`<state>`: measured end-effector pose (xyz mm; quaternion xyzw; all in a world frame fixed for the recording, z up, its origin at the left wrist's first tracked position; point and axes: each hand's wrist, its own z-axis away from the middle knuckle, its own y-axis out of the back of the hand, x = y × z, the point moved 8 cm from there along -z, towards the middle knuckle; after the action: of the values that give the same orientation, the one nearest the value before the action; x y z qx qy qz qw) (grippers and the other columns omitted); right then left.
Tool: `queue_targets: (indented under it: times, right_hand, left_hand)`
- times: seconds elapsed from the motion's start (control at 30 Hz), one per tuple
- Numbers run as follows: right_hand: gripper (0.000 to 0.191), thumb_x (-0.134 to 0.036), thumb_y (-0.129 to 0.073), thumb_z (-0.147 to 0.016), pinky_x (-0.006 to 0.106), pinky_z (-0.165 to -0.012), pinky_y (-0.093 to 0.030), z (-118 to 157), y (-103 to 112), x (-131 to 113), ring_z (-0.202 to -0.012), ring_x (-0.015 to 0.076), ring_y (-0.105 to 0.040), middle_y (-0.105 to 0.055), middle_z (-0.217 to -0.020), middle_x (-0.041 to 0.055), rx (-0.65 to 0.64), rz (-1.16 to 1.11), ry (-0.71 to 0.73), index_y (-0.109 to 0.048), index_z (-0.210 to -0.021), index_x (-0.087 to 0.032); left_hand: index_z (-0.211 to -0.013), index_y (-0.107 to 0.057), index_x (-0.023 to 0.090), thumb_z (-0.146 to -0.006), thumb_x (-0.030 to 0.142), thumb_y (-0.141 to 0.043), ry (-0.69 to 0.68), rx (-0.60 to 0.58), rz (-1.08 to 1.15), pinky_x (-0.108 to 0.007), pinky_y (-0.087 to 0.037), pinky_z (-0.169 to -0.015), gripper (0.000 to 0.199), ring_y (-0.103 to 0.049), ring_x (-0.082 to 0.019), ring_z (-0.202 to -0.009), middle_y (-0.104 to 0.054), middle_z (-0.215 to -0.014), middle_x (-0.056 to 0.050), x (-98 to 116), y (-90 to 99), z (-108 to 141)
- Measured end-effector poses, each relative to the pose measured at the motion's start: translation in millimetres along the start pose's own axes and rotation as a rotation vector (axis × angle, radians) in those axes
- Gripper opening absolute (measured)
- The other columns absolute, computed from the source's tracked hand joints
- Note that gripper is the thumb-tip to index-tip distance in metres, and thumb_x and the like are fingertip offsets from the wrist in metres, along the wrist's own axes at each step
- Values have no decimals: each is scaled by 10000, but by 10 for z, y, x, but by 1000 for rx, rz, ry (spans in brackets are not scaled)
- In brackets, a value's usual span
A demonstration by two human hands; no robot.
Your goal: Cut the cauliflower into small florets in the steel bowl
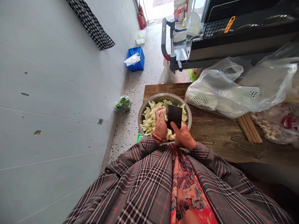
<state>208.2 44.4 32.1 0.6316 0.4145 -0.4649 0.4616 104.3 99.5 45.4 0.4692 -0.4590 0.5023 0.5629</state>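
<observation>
A round metal bowl [141, 109] full of cut cauliflower florets [149, 116] stands on the wooden table, close to my body. Above the bowl, my left hand [160, 124] is closed around a piece of cauliflower, mostly hidden by the fingers and the blade. My right hand [185, 136] grips a dark, broad-bladed cleaver [174, 114], its thumb pressed on the lower blade. The blade stands upright beside my left fingers; the handle is hidden in my palm.
Right of the bowl, clear plastic bags [217, 90] with white foam netting lie on the wooden table [205, 130], near some wooden sticks [249, 128]. A bag of greens [123, 104] and a blue crate [136, 63] sit on the floor by the wall. A cart [171, 40] stands beyond.
</observation>
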Motion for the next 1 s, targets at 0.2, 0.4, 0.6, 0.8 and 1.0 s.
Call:
queue_targets:
  times: [0.2, 0.4, 0.6, 0.8, 1.0]
  right_hand:
    - [375, -512, -459, -908, 288, -505, -479, 25, 42, 120, -528, 144, -528, -588, -656, 10, 4, -134, -119, -613, -903, -170]
    - [331, -438, -466, -917, 385, -756, -533, 22, 125, -110, -831, 229, -635, -678, -898, 93, 93, 9, 56, -637, -1003, -169]
    - [303, -392, -418, -946, 383, -763, -511, 62, 135, -157, -819, 225, -614, -654, -873, 87, 77, 162, 174, -640, -926, -186]
    - [291, -327, -387, -967, 365, -796, -487, 78, 82, -197, -871, 224, -595, -640, -929, 94, 16, 369, 250, -646, -986, -194]
    - [293, -326, -402, -966, 347, -780, -476, 66, 74, -96, -854, 222, -597, -643, -922, 94, 16, 426, 211, -652, -1021, -183]
  left_hand:
    - [-1141, -493, 221, -943, 500, -364, 15, -86, -30, -269, -481, -764, 365, -578, -151, -803, -613, -918, -31, -77, -51, 73]
    - [-1148, -514, 221, -949, 414, -397, -51, -160, 36, -261, -458, -921, 301, -574, -144, -1011, -615, -1079, -46, -71, -59, 124]
    - [-1217, -491, 227, -814, 351, -632, -21, -353, 170, -328, -403, -1041, 444, -550, -175, -1145, -607, -1164, -56, -193, -112, 129]
    - [-1173, -494, 186, -684, 298, -736, -39, -232, -2, -259, -484, -786, 557, -608, -154, -907, -604, -1095, -70, -291, 30, 38]
    - [-728, -521, 174, -729, 243, -654, -194, -147, -469, -226, -351, -567, 151, -437, -96, -570, -482, -634, 35, -235, 119, -16]
